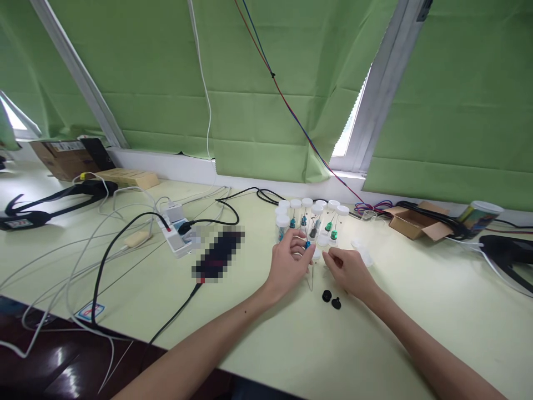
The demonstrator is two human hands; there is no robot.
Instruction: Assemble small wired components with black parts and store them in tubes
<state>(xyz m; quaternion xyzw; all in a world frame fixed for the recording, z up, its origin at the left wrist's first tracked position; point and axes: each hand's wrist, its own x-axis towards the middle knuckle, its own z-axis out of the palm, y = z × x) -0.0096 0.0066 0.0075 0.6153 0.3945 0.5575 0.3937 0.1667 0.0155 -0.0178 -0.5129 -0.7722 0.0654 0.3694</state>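
Observation:
My left hand [289, 261] is closed, thumb and fingers pinching a blue-hubbed needle tip [307, 244] whose thin shaft points up. Close by on the right, my right hand [350, 272] has its fingers curled together; whatever is in them, if anything, is too small to make out. Just beyond both hands stands a group of clear vials with white caps [342, 211], some showing green and blue needle tips inside. A thin bent metal rod [312, 280] lies below the left fingertips. On the table between my forearms are two small black knob-like parts, a round one [327, 296] and a stemmed one [336, 303].
A dark blurred device [219, 254] with a cable lies left of my hands, near a white power strip [175, 239] and tangled cords. An open cardboard box [418, 219] and a printed canister [481, 218] stand at the right. Green curtains [266, 128] hang behind.

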